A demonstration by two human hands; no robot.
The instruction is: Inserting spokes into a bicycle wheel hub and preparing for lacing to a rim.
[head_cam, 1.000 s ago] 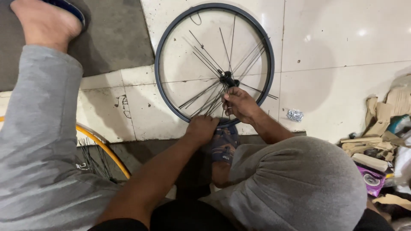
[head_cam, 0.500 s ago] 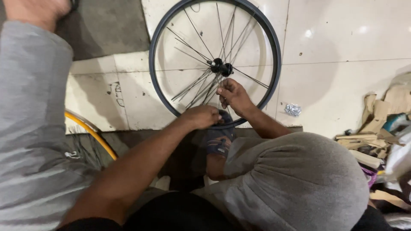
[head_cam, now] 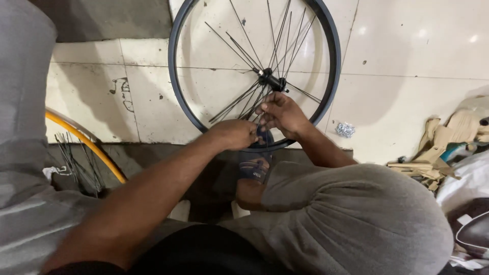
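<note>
A black bicycle wheel rim (head_cam: 175,97) stands upright on the tiled floor, with thin spokes (head_cam: 232,104) running loosely to a black hub (head_cam: 270,80). My left hand (head_cam: 234,133) is closed at the rim's lower edge, pinching a spoke end. My right hand (head_cam: 279,113) sits just below the hub, its fingers curled around several spokes. A foot in a blue sandal (head_cam: 256,165) rests under the rim's bottom. My knees in grey trousers (head_cam: 351,219) frame the wheel.
A yellow rim (head_cam: 86,145) lies at the left with loose spokes (head_cam: 76,160) beside it. A small pile of silver nipples (head_cam: 345,129) sits on the floor right of the wheel. Cardboard scraps and bags (head_cam: 448,147) crowd the right edge.
The view has shifted down and nearer to the wheel. Both hands have stayed at the spokes below the hub, with the right hand's fingers shifting among them.
</note>
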